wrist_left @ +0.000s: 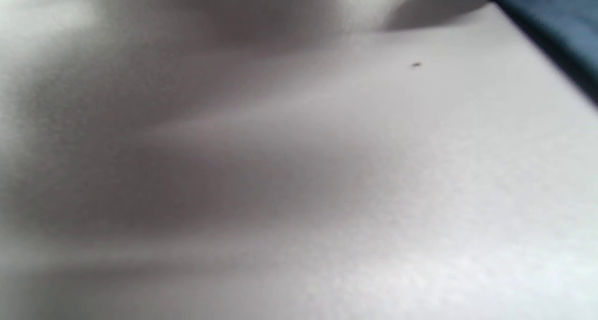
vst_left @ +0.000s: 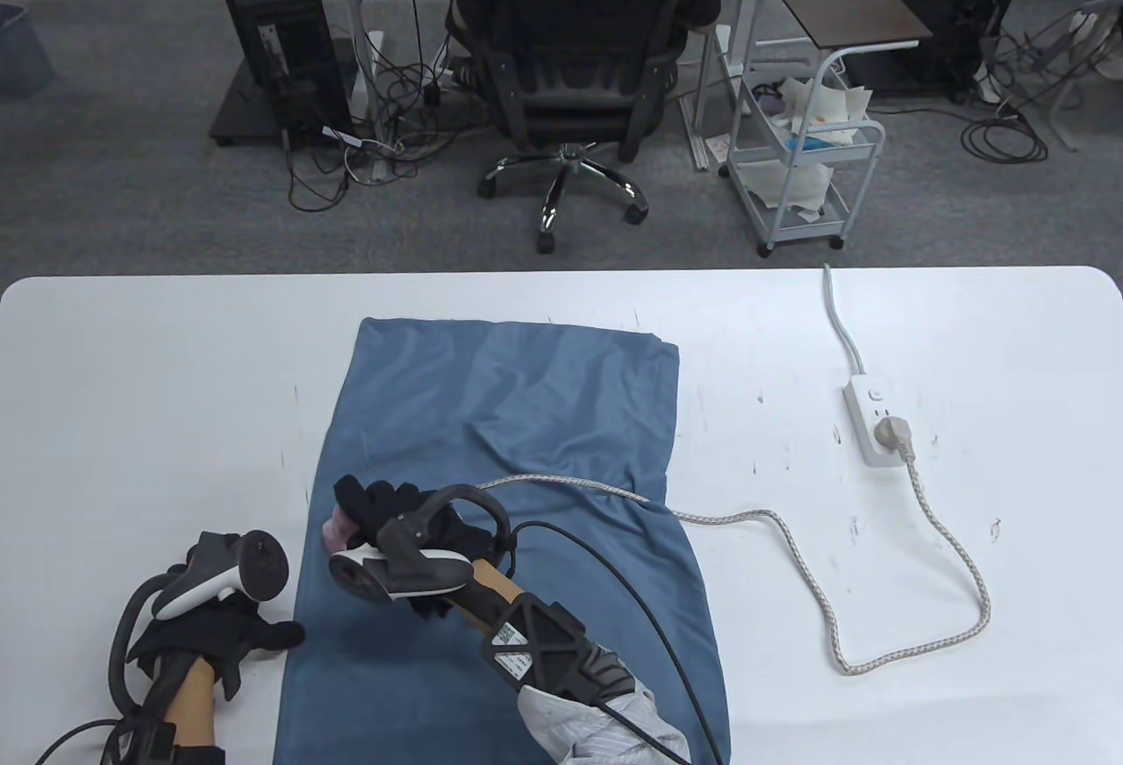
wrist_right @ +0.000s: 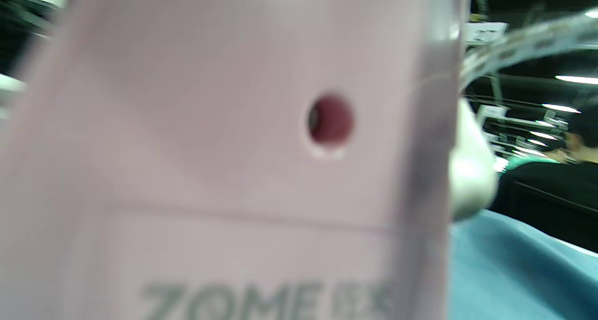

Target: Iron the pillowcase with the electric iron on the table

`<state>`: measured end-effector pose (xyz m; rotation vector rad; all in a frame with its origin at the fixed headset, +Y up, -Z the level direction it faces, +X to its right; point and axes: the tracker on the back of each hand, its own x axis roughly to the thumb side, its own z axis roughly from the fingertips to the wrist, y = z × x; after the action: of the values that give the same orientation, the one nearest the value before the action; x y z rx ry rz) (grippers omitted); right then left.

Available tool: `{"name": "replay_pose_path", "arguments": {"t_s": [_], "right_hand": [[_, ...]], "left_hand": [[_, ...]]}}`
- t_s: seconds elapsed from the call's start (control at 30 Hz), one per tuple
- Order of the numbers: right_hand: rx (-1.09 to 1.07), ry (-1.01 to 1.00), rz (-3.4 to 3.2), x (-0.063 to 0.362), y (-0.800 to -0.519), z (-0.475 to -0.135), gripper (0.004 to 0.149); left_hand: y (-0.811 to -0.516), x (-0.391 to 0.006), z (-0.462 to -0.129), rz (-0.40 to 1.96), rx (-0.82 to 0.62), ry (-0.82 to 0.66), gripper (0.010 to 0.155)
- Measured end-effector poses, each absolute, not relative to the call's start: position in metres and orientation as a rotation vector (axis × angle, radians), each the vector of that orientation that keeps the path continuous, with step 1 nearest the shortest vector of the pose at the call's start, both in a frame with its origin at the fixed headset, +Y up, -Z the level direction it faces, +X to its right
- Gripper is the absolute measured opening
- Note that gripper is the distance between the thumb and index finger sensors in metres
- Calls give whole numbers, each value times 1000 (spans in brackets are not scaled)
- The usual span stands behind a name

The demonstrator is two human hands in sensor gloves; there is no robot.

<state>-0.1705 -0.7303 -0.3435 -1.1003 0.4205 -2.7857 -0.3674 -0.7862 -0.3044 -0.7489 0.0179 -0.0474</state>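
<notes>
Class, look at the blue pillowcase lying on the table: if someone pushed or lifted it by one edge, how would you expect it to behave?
The pillowcase would probably bunch up rather than slide whole: soft creases already run across it. Lifted by one edge it would likely hang floppy, since it lies thin and limp on the table. The braided cord lying across it might drag along.

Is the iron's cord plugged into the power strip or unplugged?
Plugged in. The plug sits in the power strip, and the braided cord runs from it across the table to the pillowcase.
</notes>
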Motion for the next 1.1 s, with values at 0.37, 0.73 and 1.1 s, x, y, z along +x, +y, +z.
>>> {"name": "replay_pose_path", "arguments": {"t_s": [0.37, 0.73, 1.1], "right_hand": [[-1397, 247, -2801, -168, -720, -325, 66], [-1194, 295, -2888, -196, -726, -346, 65], [-1032, 220, -2867, -189, -722, -352, 67]], "left_hand": [[-786, -371, -303, -44, -785, 57, 114], [-785, -371, -303, -35, -787, 60, 114], [-777, -348, -305, 40, -697, -144, 103]]}}
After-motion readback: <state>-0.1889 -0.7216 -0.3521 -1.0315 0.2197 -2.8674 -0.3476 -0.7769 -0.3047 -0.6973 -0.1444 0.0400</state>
